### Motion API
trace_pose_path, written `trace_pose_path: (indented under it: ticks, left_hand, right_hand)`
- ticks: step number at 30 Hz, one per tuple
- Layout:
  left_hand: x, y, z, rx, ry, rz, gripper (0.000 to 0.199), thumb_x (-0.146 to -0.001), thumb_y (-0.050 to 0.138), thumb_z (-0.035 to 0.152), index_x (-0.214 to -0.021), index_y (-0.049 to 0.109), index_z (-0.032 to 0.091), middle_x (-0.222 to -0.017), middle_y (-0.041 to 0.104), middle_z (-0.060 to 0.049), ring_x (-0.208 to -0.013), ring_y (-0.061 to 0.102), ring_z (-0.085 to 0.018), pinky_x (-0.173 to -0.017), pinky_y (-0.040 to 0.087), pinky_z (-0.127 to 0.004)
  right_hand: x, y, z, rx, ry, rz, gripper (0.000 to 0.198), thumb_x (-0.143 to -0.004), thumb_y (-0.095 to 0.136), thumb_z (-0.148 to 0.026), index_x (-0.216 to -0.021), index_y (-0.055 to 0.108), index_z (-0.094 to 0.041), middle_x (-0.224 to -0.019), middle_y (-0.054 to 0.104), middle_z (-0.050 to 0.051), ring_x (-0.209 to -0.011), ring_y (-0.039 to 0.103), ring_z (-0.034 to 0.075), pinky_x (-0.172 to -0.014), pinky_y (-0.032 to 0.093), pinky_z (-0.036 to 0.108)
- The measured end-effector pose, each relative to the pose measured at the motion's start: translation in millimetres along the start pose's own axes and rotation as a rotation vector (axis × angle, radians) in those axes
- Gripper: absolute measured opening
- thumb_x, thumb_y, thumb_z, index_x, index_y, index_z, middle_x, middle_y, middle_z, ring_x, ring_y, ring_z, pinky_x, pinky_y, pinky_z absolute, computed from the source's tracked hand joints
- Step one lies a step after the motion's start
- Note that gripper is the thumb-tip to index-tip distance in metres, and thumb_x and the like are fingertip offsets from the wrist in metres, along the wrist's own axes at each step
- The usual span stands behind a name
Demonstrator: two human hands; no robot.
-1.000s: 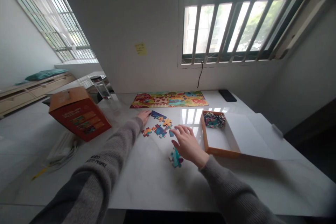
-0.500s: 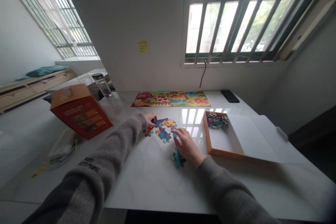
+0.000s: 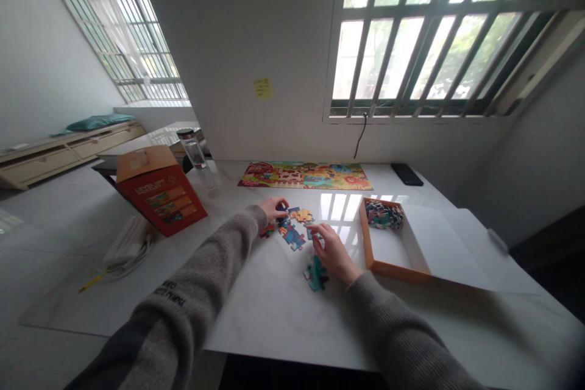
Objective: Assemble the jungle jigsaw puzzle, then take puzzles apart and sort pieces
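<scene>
My left hand (image 3: 273, 208) is closed in a pinch on a dark blue puzzle piece (image 3: 282, 214), at the upper left of a loose ring of joined pieces. Within that ring lie a blue section (image 3: 292, 236) and a yellow-orange piece (image 3: 304, 215). Some orange-red pieces (image 3: 267, 231) are partly hidden below my left hand. My right hand (image 3: 333, 251) rests on the table, thumb and fingers apart, fingertips at a blue piece (image 3: 310, 232) on the ring's right side. Just below it sits a small pile of teal pieces (image 3: 316, 274).
An open orange-edged box (image 3: 393, 271) with more pieces stands to the right, its white lid flap (image 3: 461, 250) spread out. A finished picture strip (image 3: 304, 175) and a phone (image 3: 406, 174) lie at the back. Left are a red box (image 3: 164, 195), a glass bottle (image 3: 194, 151) and cables (image 3: 130, 262).
The view has swung slightly left, so most things appear further right. My left hand has moved a little closer to the joined blue pieces. My right hand stays by the same piece.
</scene>
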State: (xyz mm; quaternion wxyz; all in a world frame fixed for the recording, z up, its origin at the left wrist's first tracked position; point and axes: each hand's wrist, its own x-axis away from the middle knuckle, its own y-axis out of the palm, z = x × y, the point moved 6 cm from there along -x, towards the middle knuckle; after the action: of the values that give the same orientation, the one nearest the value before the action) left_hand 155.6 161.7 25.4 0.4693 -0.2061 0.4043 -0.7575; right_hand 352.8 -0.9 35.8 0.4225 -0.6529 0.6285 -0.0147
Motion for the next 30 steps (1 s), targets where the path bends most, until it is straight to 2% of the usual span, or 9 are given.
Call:
trace_pose_path:
  ticks: [4, 7, 9, 13, 17, 21, 25, 27, 30]
  left_hand:
    - [-4.6, 13.9, 4.6, -0.131, -0.015, 0.005, 0.046, -0.056, 0.084, 0.036, -0.096, 0.068, 0.021, -0.095, 0.068, -0.007, -0.096, 0.062, -0.026, -0.086, 0.046, -0.033]
    - [-4.7, 16.5, 0.3, -0.2, -0.072, -0.044, 0.063, -0.049, 0.088, 0.044, -0.105, 0.066, 0.024, -0.086, 0.068, -0.005, -0.094, 0.062, -0.028, -0.082, 0.046, -0.033]
    - [-3.5, 17.4, -1.3, -0.189, -0.107, -0.075, 0.062, -0.046, 0.088, 0.046, -0.1, 0.066, 0.024, -0.076, 0.065, -0.002, -0.084, 0.062, -0.026, -0.076, 0.045, -0.032]
    - [2.0, 20.1, 2.4, -0.106, -0.103, -0.13, 0.041, -0.052, 0.086, 0.044, -0.078, 0.064, 0.022, -0.065, 0.059, 0.001, -0.067, 0.058, -0.021, -0.065, 0.044, -0.03]
    - [14.0, 6.9, 10.8, 0.076, -0.032, 0.009, 0.034, -0.058, 0.084, 0.037, -0.072, 0.057, 0.021, -0.067, 0.059, 0.001, -0.065, 0.057, -0.017, -0.06, 0.043, -0.026]
    - [35.7, 4.9, 7.9, 0.498, -0.112, 0.087, 0.041, -0.076, 0.068, 0.053, -0.088, 0.045, 0.022, -0.059, 0.06, 0.003, -0.045, 0.052, -0.012, -0.044, 0.036, -0.021]
    - [57.4, 16.2, -1.2, 0.833, -0.189, 0.231, 0.048, -0.082, 0.056, 0.065, -0.098, 0.035, 0.025, -0.043, 0.046, 0.013, -0.026, 0.038, -0.01, -0.033, 0.025, -0.017]
    - [64.7, 19.9, -7.1, 0.894, -0.204, 0.318, 0.05, -0.078, 0.062, 0.062, -0.098, 0.034, 0.025, -0.04, 0.036, 0.017, -0.024, 0.032, -0.008, -0.032, 0.025, -0.016]
    - [69.5, 21.6, -14.3, 0.892, -0.216, 0.379, 0.052, -0.074, 0.07, 0.054, -0.098, 0.036, 0.024, -0.041, 0.032, 0.018, -0.025, 0.029, -0.005, -0.033, 0.027, -0.016]
  right_hand:
    - [0.7, -4.5, 3.2, 0.022, 0.013, 0.023, 0.031, -0.093, 0.045, -0.014, -0.116, 0.063, -0.023, -0.099, 0.064, 0.007, -0.097, 0.059, 0.022, -0.089, 0.048, 0.038]
    - [0.7, -1.0, 5.6, 0.092, 0.017, 0.005, 0.03, -0.092, 0.046, -0.014, -0.116, 0.063, -0.022, -0.101, 0.065, 0.008, -0.098, 0.058, 0.023, -0.09, 0.047, 0.039]
    - [0.3, 5.1, 5.0, 0.148, 0.009, -0.023, 0.029, -0.092, 0.048, -0.015, -0.116, 0.064, -0.022, -0.104, 0.065, 0.008, -0.101, 0.057, 0.024, -0.091, 0.046, 0.039]
    - [-2.1, 17.8, -2.7, 0.247, -0.01, -0.053, 0.027, -0.095, 0.046, -0.017, -0.114, 0.064, -0.023, -0.106, 0.066, 0.008, -0.102, 0.056, 0.024, -0.091, 0.043, 0.039]
    - [-8.1, 29.5, -11.3, 0.453, 0.053, -0.063, 0.024, -0.096, 0.05, -0.035, -0.111, 0.064, -0.022, -0.106, 0.065, 0.01, -0.103, 0.054, 0.028, -0.091, 0.041, 0.043]
    - [-17.4, 46.5, -15.5, 0.605, 0.113, -0.097, 0.046, -0.088, 0.057, -0.059, -0.107, 0.063, -0.017, -0.111, 0.061, 0.017, -0.108, 0.05, 0.034, -0.091, 0.04, 0.048]
    - [-28.5, 62.6, -12.1, 0.637, 0.164, -0.118, 0.043, -0.087, 0.06, -0.057, -0.103, 0.062, -0.017, -0.111, 0.059, 0.019, -0.111, 0.048, 0.035, -0.092, 0.039, 0.049]
    - [-31.9, 67.7, -8.8, 0.616, 0.199, -0.139, 0.039, -0.085, 0.063, -0.053, -0.101, 0.06, -0.017, -0.112, 0.059, 0.019, -0.111, 0.049, 0.035, -0.091, 0.04, 0.048]
    - [-31.7, 68.3, -6.4, 0.535, 0.22, -0.15, 0.033, -0.082, 0.067, -0.043, -0.101, 0.056, -0.018, -0.111, 0.061, 0.017, -0.106, 0.052, 0.033, -0.088, 0.041, 0.045]
